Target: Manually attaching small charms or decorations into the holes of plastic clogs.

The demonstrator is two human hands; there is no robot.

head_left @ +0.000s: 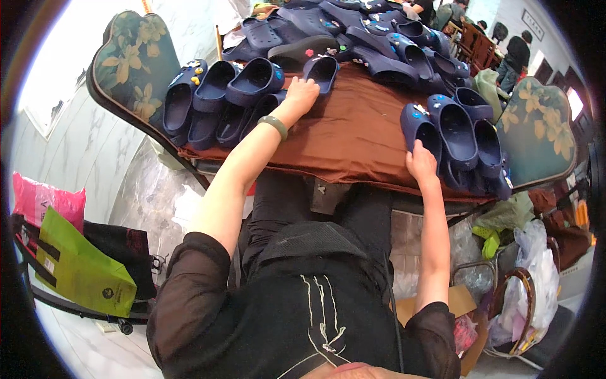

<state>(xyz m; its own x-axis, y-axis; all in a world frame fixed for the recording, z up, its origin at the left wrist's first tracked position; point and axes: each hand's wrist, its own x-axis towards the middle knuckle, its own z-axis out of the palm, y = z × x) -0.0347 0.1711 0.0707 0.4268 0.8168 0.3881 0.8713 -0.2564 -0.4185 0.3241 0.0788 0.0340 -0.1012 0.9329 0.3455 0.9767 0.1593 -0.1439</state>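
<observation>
Navy clogs with small coloured charms cover much of a bench draped in brown cloth [360, 136]. My left hand [302, 95], a green bangle on its wrist, reaches to the bench's middle and is closed on the heel end of one navy clog [323, 71]. Beside that arm stands a left group of clogs [218, 79], packed side by side. At the right, my right hand [421, 161] is closed on the heel end of another navy clog [415, 119], which lies against a right group of clogs [456, 129]. My fingertips are partly hidden on both sides.
A large heap of clogs [309, 22] covers the far side. Flowered end panels [136, 60] flank the bench. At lower left a green bag [85, 265] hangs near a pink package [47, 199]. Plastic bags [527, 278] and a cardboard box [467, 303] stand lower right. People are beyond.
</observation>
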